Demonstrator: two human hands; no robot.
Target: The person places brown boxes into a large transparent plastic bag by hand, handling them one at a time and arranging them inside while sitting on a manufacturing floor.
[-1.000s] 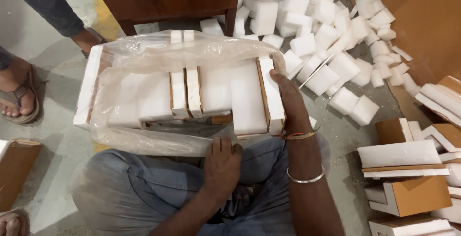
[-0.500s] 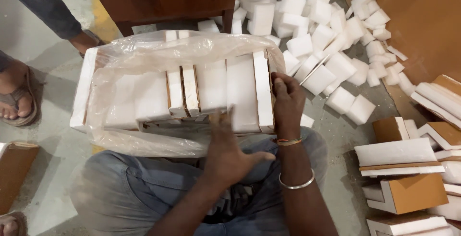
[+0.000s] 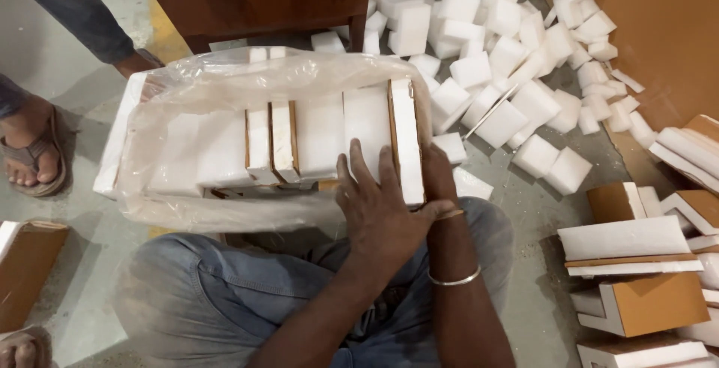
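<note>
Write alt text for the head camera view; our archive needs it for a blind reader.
A seated person presses the left hand flat on white foam pieces packed in a clear plastic bag, the right hand at its right end. Loose foam blocks litter the floor beyond; another person's sandalled foot stands at left.

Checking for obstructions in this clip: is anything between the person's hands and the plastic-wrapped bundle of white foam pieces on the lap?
Nothing visible. The left hand lies flat on the foam bundle near its right end, and the right hand grips the end piece beside it. Only the clear plastic bag, covering most of the bundle, lies over the foam.
</note>
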